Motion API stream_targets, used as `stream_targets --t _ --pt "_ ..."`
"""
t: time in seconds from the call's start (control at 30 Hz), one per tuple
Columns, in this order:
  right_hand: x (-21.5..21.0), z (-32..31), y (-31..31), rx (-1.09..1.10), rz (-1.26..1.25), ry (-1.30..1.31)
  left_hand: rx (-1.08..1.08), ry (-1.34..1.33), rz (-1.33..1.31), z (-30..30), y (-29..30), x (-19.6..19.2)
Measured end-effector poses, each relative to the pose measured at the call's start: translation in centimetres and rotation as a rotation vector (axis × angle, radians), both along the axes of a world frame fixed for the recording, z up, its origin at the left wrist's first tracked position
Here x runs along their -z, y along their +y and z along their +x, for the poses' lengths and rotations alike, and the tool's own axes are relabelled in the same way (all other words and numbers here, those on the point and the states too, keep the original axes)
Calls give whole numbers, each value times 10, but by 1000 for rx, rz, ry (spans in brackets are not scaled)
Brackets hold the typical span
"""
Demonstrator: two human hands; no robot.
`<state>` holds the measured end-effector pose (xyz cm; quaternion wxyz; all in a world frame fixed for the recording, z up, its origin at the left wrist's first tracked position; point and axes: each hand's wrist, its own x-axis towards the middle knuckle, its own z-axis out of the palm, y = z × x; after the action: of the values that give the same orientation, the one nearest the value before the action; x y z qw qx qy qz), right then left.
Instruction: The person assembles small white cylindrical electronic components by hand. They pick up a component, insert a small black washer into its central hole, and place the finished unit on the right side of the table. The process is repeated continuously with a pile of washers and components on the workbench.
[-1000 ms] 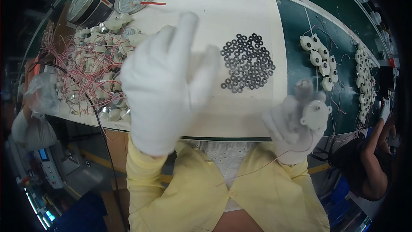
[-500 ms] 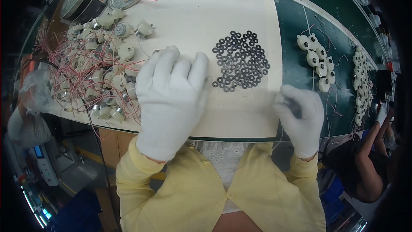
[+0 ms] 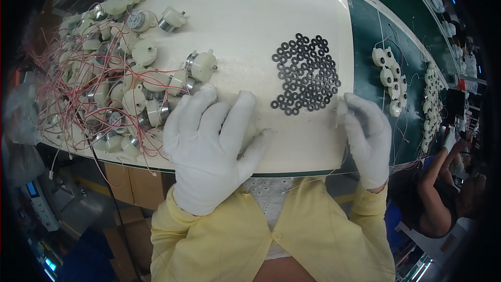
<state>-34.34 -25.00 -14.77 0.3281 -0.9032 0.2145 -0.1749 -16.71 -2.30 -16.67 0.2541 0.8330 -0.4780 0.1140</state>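
Since half a second ago the left hand has slid toward the pile of small white motors with red wires and now lies flat, fingers spread, on the white surface, its fingertips touching the nearest motors. Right hand rests at the surface's right edge, fingers curled around a small white part, just below the cluster of black washers; more white motors lie well apart on the green belt.

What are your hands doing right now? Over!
Left hand spread flat on the white mat, beside the motor pile. Right hand pinching a small white part next to the black washers. Nothing between them.
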Motion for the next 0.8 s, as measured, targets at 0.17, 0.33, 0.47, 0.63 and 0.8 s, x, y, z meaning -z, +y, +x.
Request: stream_targets --t 0.17,0.33,0.47,0.63,0.8 --pt "-10 2 2 6 126 123 13 15 -17 1 2 3" --pt "-17 13 4 -93 -301 154 6 27 -41 0 1 6" --pt "-24 21 6 -189 -539 250 3 38 -36 1 0 5" --pt "-32 30 5 -264 -596 270 12 45 -22 2 1 3" --pt "-55 28 6 -381 -661 431 12 47 -21 2 1 3"
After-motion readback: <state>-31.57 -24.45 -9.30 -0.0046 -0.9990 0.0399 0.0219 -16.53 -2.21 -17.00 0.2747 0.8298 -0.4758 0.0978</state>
